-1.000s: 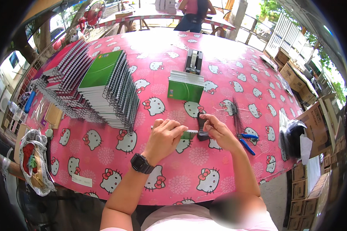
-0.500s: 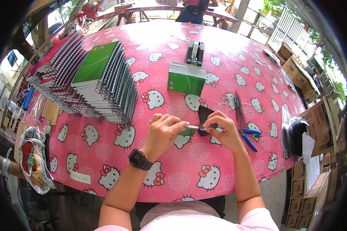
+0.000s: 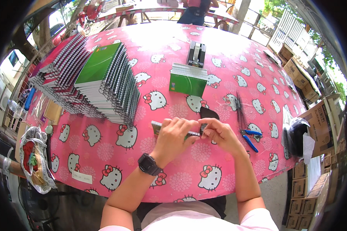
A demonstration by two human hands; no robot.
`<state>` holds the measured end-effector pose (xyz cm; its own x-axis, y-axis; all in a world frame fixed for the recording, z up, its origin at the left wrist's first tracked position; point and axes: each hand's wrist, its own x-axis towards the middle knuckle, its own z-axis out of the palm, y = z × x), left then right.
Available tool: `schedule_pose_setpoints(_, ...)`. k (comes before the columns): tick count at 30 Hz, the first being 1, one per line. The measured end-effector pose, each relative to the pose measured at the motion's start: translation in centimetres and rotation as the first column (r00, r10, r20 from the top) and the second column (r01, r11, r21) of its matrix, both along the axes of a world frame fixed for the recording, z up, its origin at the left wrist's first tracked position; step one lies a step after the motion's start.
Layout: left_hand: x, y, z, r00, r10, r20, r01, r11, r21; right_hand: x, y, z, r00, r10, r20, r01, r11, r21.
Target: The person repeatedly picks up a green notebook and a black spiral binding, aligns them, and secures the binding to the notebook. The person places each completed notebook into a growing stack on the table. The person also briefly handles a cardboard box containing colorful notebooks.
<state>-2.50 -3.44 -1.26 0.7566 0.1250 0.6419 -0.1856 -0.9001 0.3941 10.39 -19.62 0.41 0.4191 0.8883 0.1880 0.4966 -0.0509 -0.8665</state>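
So the main thing that's shifted is the gap between the hands: it was pretty visible half a second ago and now they're almost touching. More of the far left end of the green notebook (image 3: pixel 157 126) pokes out past the left hand (image 3: pixel 173 134) too. It's low in front of the person, mostly hidden under those fingers. Left hand is clamped on it; the right hand (image 3: pixel 221 134) has its thumb and fingertips bunched up at the notebook's right end. Might be a bit of wire in there, but I can't tell if it's gripping anything. My read is that both hands are now working on that one end, so it's close-up fiddly stuff

Just past the fingers there's a flat black piece (image 3: pixel 209 113), with loose wire coils (image 3: pixel 241 113) and blue-handled pliers (image 3: pixel 250 143) off to the right. The surface (image 3: pixel 196 171) has a pink cartoon-cat print. A tall green spiral-notebook stack (image 3: pixel 98 65) sits left beside a pink-covered one (image 3: pixel 58 61), and a green-fronted book block (image 3: pixel 187 84) is in front of a black metal device (image 3: pixel 196 54)

Room's bright and open-sided: red fan (image 3: pixel 92 11), another person (image 3: pixel 192 15) at the back, cardboard boxes (image 3: pixel 300 82) down the right
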Motion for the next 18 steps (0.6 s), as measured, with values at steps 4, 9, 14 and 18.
schedule_pose_setpoints(4,0.1,-0.1,-0.5,0.995,-0.042,-0.095,0.050,0.996,0.077,0.3,0.0,0.4,0.993,-0.115,0.026,0.117,0.989,-0.092)
schedule_pose_setpoints(9,-0.3,0.4,0.3,0.994,-0.087,-0.067,0.088,0.996,-0.001,4.0,0.0,-1.6,0.862,-0.099,0.497,0.139,0.989,-0.045)
schedule_pose_setpoints(14,-1.0,1.1,0.4,0.962,-0.109,-0.250,0.119,0.993,0.026,5.2,-0.1,-0.6,0.902,0.175,0.396,0.006,0.910,-0.414)
schedule_pose_setpoints(18,-1.1,2.0,0.8,0.993,-0.070,-0.099,0.075,0.996,0.044,5.1,0.7,-2.7,0.877,0.062,0.477,0.094,0.951,-0.295)
